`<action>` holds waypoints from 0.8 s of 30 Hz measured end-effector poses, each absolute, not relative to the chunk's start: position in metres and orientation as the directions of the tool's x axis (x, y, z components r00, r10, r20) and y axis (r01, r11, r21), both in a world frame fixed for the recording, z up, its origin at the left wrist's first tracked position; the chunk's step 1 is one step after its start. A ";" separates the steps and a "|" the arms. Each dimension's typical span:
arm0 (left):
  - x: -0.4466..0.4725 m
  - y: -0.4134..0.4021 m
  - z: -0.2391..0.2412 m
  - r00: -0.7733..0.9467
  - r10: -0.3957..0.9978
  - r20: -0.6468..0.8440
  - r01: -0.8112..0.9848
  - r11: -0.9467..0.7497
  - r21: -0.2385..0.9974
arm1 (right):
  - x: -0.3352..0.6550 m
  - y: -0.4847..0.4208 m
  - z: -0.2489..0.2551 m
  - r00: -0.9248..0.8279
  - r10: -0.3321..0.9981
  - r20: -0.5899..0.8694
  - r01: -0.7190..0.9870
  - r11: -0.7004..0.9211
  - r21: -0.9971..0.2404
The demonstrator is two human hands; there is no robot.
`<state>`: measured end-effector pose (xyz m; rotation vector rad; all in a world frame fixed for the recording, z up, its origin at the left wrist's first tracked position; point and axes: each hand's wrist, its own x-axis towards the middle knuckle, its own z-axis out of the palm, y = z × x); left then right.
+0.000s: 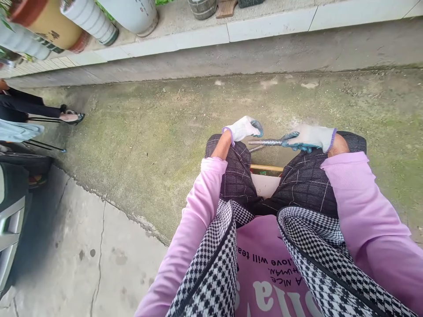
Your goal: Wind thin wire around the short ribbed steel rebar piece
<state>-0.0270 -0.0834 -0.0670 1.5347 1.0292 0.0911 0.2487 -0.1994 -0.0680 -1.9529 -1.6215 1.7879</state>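
Observation:
My right hand, in a white glove with a blue-grey coated palm, is wrapped round a metal rod that looks wound with silvery wire. The rod lies level above the gap between my knees, its bare end towards my left. My left hand, gloved the same way, is a little up and left of that end, apart from it. Its fingers are curled closed; anything between them is hidden or too thin to see. Below the held rod, a second thin rod-like piece shows slantwise near my left knee.
I sit with a yellow-edged board and a pale surface between my thighs. Potted plants line a tiled ledge ahead. At left are another person's legs and a car wheel. Mossy concrete surrounds me.

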 end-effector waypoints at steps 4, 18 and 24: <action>-0.022 -0.092 -0.070 0.588 0.656 -0.474 0.549 0.107 0.829 | 0.235 -0.190 -0.066 -0.077 0.726 -0.684 0.808 -0.356 -0.469; 0.003 -0.111 -0.054 0.475 0.735 -0.485 0.322 0.368 0.872 | 0.225 -0.188 -0.049 0.142 0.815 -0.562 0.385 -0.569 -0.727; 0.002 -0.100 -0.050 0.525 0.715 -0.462 0.185 0.434 0.882 | 0.232 -0.189 -0.024 0.096 0.905 -0.413 0.045 -0.419 -0.907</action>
